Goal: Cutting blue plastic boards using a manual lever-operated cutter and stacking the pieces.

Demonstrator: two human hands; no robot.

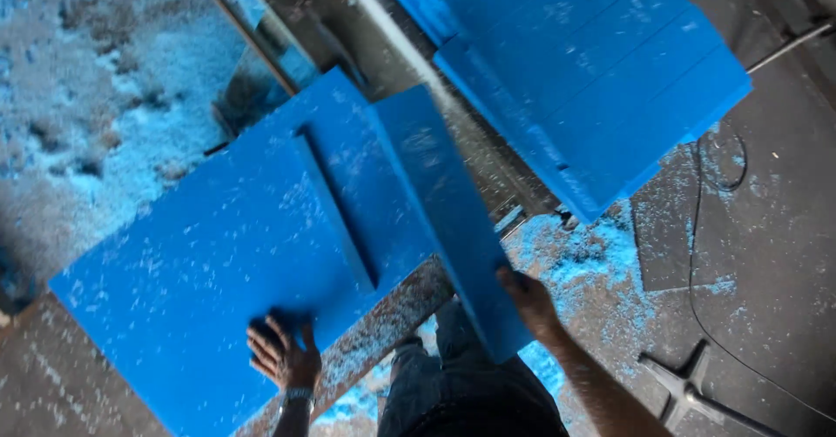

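Seemingly foam strip [444, 219] within right fingers [514, 285]

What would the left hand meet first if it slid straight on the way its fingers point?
Only more of the large blue foam board that the left hand presses; farther on, probably its cut slot.

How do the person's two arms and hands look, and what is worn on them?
Both forearms are bare, with no sleeves in view. The left hand has no glove; a dark wristwatch with a pale metal case sits at its wrist. The right hand also has no glove, and no watch or band shows on that wrist. No rings can be made out on the fingers.
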